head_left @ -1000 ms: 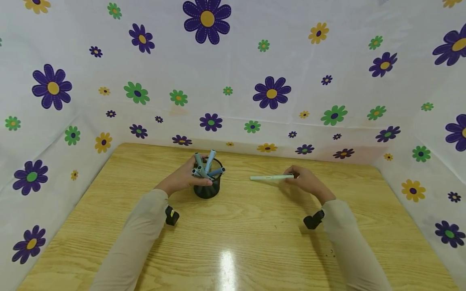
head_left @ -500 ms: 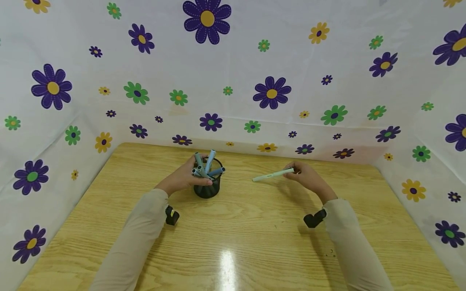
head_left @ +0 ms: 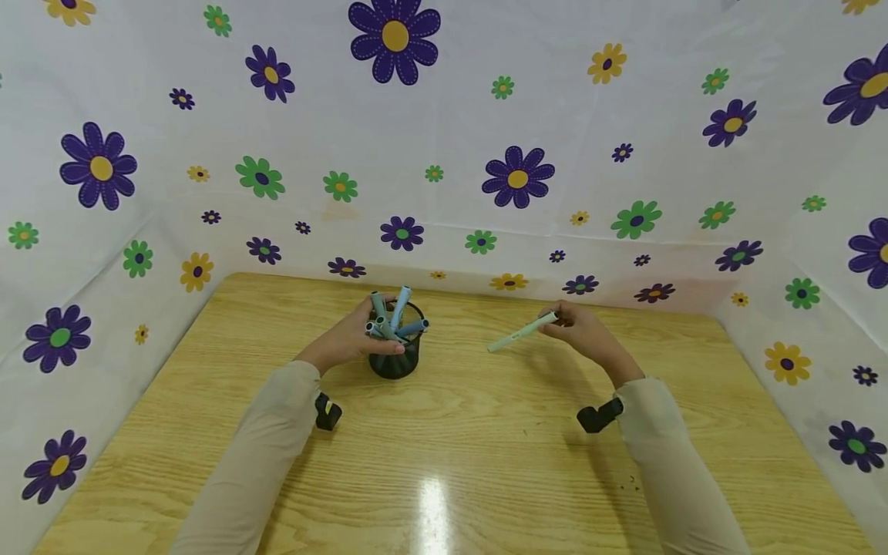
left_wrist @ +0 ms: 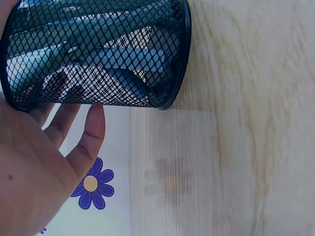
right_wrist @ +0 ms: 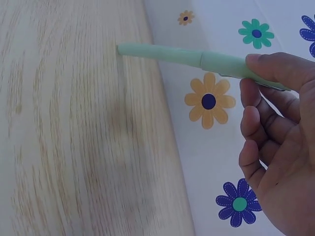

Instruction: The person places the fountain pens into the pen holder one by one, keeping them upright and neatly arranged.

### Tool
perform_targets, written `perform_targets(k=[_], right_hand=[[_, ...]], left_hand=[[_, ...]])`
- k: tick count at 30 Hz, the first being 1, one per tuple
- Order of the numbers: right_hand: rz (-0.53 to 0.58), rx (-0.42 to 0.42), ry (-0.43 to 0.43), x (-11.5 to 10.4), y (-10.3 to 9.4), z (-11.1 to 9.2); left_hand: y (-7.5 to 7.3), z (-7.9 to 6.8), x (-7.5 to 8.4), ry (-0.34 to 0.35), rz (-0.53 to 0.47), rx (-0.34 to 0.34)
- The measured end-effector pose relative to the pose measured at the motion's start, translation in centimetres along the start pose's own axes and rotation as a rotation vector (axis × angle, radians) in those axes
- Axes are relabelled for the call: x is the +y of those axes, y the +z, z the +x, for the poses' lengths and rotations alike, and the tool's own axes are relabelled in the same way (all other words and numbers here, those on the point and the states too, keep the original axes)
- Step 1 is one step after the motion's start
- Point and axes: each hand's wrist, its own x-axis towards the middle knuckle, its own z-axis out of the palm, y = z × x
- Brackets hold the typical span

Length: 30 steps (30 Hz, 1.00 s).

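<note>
A black mesh pen holder (head_left: 394, 365) stands on the table, left of the middle, with several blue and grey-green pens (head_left: 400, 305) leaning out of its top. My left hand (head_left: 350, 337) grips it from the left, thumb on the near side and fingers behind. Seen from the left wrist, the mesh wall (left_wrist: 106, 93) lies against that hand, and the pens show through it. To the right, my right hand (head_left: 586, 333) pinches a pale green pen (right_wrist: 182, 55) near its clip end between thumb and index finger. The pen's free end slants down toward the tabletop, pointing left.
The wood-grain table (head_left: 444, 432) is closed in at the back and sides by a white flower-print cloth (head_left: 444, 123). Black wrist cameras (head_left: 600, 416) hang below both wrists. A few dark specks (head_left: 629, 483) lie near the right forearm.
The pale green pen has tilted from nearly level to a slant, its clip end rising and its free end dropping. My right hand has lifted slightly. The left hand and pen holder have stayed put.
</note>
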Motion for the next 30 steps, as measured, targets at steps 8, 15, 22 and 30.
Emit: perform_targets(k=[8, 15, 22, 30], right_hand=[[0.014, -0.005, 0.006, -0.9, 0.0, 0.2], [0.034, -0.022, -0.041, -1.8, -0.1, 0.2], [0.010, -0.036, -0.053, -3.4, -0.1, 0.1], [-0.013, -0.037, -0.075, -5.0, 0.2, 0.1]], left_hand=[[0.0, 0.0, 0.0, -0.010, -0.004, 0.001], [0.0, -0.1, 0.1, -0.015, 0.001, 0.000], [0.0, -0.1, 0.1, -0.021, -0.005, 0.001], [0.0, -0.1, 0.1, -0.008, 0.007, 0.005]])
